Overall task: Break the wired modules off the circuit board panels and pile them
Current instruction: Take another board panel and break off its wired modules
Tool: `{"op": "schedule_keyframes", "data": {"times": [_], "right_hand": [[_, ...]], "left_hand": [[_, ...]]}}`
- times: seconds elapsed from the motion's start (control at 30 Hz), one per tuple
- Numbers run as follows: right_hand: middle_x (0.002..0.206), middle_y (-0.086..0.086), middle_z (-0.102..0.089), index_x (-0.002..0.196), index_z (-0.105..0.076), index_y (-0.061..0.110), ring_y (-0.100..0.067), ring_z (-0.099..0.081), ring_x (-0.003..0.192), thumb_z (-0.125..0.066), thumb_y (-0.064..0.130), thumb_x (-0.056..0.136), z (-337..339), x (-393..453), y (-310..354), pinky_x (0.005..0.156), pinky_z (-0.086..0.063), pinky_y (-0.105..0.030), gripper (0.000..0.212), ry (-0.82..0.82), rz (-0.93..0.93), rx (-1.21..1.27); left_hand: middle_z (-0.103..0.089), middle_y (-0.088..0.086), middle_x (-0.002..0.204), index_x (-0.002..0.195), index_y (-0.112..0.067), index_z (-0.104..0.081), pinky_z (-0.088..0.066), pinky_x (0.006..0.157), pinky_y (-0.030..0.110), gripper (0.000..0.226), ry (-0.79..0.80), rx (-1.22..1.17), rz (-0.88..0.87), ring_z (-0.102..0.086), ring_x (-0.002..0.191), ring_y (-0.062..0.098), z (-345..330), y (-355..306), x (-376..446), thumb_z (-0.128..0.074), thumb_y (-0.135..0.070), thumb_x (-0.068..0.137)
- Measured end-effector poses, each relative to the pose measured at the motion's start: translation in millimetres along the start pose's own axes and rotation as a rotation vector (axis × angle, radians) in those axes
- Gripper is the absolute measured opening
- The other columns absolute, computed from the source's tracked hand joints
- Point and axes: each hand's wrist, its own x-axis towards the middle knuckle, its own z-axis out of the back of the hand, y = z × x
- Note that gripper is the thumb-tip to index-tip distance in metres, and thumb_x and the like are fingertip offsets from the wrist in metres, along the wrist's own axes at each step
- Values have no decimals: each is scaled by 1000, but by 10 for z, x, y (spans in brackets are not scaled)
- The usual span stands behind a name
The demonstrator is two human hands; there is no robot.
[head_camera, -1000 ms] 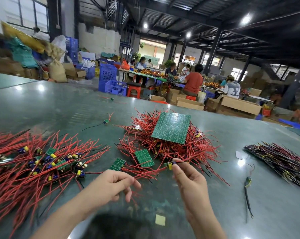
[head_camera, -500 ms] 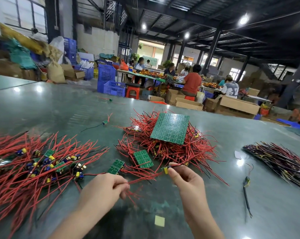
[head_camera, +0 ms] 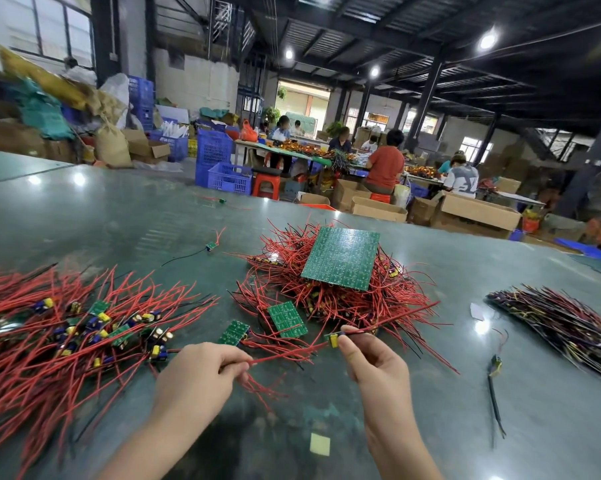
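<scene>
My right hand [head_camera: 375, 365] pinches a small wired module [head_camera: 333, 339] with a yellow part at its tip. Its red wire [head_camera: 285, 355] runs left into my left hand [head_camera: 202, 379], which pinches the wire's other end. Behind them lies a heap of red-wired panels [head_camera: 354, 303] topped by a large green circuit board panel [head_camera: 342, 258]. Two small green board pieces [head_camera: 287, 319] [head_camera: 234, 332] lie in front of that heap. The pile of broken-off modules [head_camera: 67, 334] spreads over the left of the table.
A bundle of dark-wired parts [head_camera: 569, 323] lies at the right. A single module with black wire [head_camera: 494, 368] rests near it, another stray module [head_camera: 210, 245] sits further back. A pale square scrap [head_camera: 320, 444] lies near me. People work at tables beyond the green table [head_camera: 101, 216].
My left hand has closed on the red wire and drawn it out to the left. My right hand kept its hold on the module and stayed almost in place.
</scene>
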Motion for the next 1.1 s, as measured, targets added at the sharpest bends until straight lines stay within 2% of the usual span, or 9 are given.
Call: {"op": "schedule_keyframes", "data": {"times": [0.17,0.23,0.33,0.47,0.63,0.8,0.9,1.0,1.1], "right_hand": [[66,14,-68,77,-73,12,6,-50,52,-68,6,81,-25,-29,-14,54,-38,-6,8,-9,-8,-14],[70,15,-69,78,-73,12,6,-51,56,-69,8,81,-28,-32,-26,59,-41,-11,7,-19,10,-21],[69,12,-69,78,-72,11,2,-53,60,-70,4,79,-98,-77,-30,58,-41,-9,7,48,27,-41],[66,5,-68,81,-72,10,3,-55,57,-69,-1,78,-185,-145,-32,55,-43,-8,11,71,1,11],[68,8,-70,84,-72,14,5,-58,62,-71,3,78,-84,-77,-23,60,-45,-7,12,-43,0,39],[70,0,-72,79,-72,12,-2,-63,64,-70,-4,76,-206,-172,-15,60,-47,-10,16,134,-44,51],[73,-4,-71,78,-73,10,-6,-64,68,-70,-3,74,-223,-177,14,63,-51,-15,15,207,-86,153],[75,-3,-71,78,-73,10,-9,-65,71,-72,11,59,-162,-120,40,66,-54,-16,20,163,-133,328],[76,-3,-71,82,-72,10,-9,-65,72,-72,15,56,-126,-86,43,66,-53,-15,27,155,-132,360]], "left_hand": [[-61,-30,60,74,-49,-68,-43,58,21,19,-103,13,-30,-57,67,-3,-15,4,-23,-66,-34,85],[-64,-20,72,86,-49,-70,-43,60,24,16,-182,65,-87,-61,76,8,-28,12,-24,-69,-33,82],[-69,-9,104,110,-29,-71,-44,79,39,40,-330,200,-326,-57,92,23,-44,-9,-67,-64,-27,70],[-52,3,139,120,-20,-64,-26,98,56,75,-346,351,-469,-39,129,29,-81,-188,-204,-56,-37,48],[-37,10,149,121,-11,-64,3,108,65,68,-458,381,-418,-7,146,26,-113,-246,-275,-44,-32,59],[-57,10,133,121,-8,-64,-25,107,55,55,-485,394,-709,-45,130,28,-269,-188,-193,-49,-38,77],[-73,-3,93,104,-12,-73,-43,87,39,49,-450,328,-701,-70,85,15,-262,-133,-143,-40,-46,90],[-67,-16,68,78,-25,-72,-45,46,20,64,-336,138,-535,-63,52,8,-134,-87,-121,-18,-53,98],[-62,-20,66,78,-33,-63,-34,46,12,51,-174,12,-450,-57,58,-1,-84,-46,-120,-24,-64,90]]}}
